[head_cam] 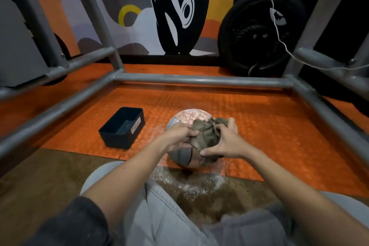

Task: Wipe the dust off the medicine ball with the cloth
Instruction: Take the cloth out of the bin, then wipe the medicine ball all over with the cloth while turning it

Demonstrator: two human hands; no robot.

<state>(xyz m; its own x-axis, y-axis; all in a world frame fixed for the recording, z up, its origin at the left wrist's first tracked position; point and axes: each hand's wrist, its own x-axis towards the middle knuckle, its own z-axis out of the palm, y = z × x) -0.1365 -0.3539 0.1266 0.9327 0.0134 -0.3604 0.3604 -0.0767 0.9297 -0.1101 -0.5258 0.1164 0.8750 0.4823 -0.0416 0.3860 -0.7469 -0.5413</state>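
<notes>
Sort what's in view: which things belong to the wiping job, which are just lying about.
Job: medicine ball, cloth, left hand and right hand, both gripping the cloth.
Lying about: black bin, tyre, grey tube frame.

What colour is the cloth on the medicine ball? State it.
Olive-brown cloth, clearest in the head view.

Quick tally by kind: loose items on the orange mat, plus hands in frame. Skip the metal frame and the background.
Dusty grey medicine ball: 1
Crumpled olive-brown cloth: 1
Black rectangular plastic bin: 1
Bare hands: 2, left hand and right hand, both gripping the cloth on the ball
Total: 5
</notes>
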